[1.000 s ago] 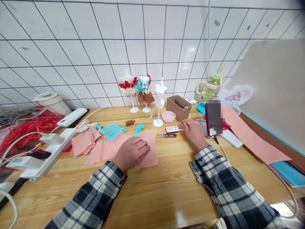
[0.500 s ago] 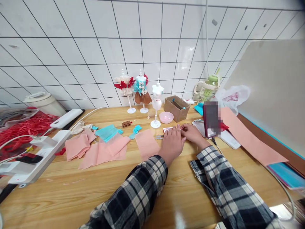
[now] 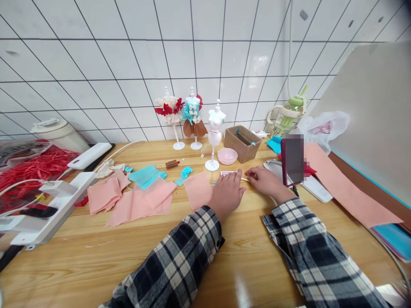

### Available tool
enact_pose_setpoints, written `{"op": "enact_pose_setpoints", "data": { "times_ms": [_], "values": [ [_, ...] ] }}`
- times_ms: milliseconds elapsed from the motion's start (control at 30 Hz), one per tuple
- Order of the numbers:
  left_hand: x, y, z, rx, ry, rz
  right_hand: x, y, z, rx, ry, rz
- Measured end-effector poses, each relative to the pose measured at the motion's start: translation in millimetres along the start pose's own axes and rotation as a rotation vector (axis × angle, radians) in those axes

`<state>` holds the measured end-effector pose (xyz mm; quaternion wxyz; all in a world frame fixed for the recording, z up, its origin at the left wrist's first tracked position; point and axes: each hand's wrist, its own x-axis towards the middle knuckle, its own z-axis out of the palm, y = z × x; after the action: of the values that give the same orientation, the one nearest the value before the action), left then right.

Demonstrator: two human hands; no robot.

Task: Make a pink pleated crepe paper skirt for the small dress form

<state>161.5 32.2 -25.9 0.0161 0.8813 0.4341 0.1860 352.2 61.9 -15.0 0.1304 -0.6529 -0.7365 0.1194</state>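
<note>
My left hand [image 3: 227,191] lies flat, fingers stretched forward, over a small white card or box with a red border [image 3: 225,173]. Its palm hides most of a small metal tool, perhaps snips, beside it. To the right, the fingertips of my right hand [image 3: 268,183] are pinched on a thin white strip [image 3: 244,179] that reaches toward my left fingers. A single pink cloth piece [image 3: 197,190] lies just left of my left hand. Behind the hands stand a bare white mini dress form [image 3: 214,134] and a pink bowl [image 3: 227,156].
A brown box [image 3: 242,145] stands behind the bowl. Two dressed mini forms are at the wall. Pink cloth pieces [image 3: 138,205] and a blue piece [image 3: 146,176] lie left, near a white power strip [image 3: 58,214]. A phone [image 3: 292,159] stands upright at right.
My right hand has drawn slightly right, away from my left, and the white strip shows between them. My left hand stays flat. The whole view has shifted a little.
</note>
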Motion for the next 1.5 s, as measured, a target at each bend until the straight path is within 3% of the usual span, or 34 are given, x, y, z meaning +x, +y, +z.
{"op": "enact_pose_setpoints", "data": {
  "times_ms": [233,467,600,767,867,1133,1367,1500],
  "values": [
    [0.2,-2.6,-3.3,-0.009,0.014,0.026,-18.2,4.0,-24.6,0.016,-0.116,0.035],
    [2.4,-5.0,-2.0,-0.014,0.05,0.017,-34.2,7.8,-26.5,0.092,-0.267,0.091],
    [2.2,-1.4,-7.5,-0.009,0.074,0.039,-38.6,2.6,-30.2,0.131,-0.242,0.075],
    [1.1,7.4,-16.6,0.02,0.13,0.27,-45.4,-9.1,-32.5,0.164,-0.214,-0.005],
    [2.4,5.9,-13.8,0.032,0.15,0.336,-50.6,-9.6,-31.5,0.203,-0.251,-0.017],
    [3.7,2.3,-12.4,-0.004,0.168,0.266,-56.8,2.8,-25.1,0.359,-0.305,0.012],
    [2.2,6.0,-14.9,-0.005,0.14,0.355,-55.7,3.1,-22.1,0.404,-0.275,-0.002],
    [3.1,2.8,-14.4,-0.026,0.145,0.289,-56.8,2.1,-24.1,0.426,-0.29,-0.003]
  ]
}}
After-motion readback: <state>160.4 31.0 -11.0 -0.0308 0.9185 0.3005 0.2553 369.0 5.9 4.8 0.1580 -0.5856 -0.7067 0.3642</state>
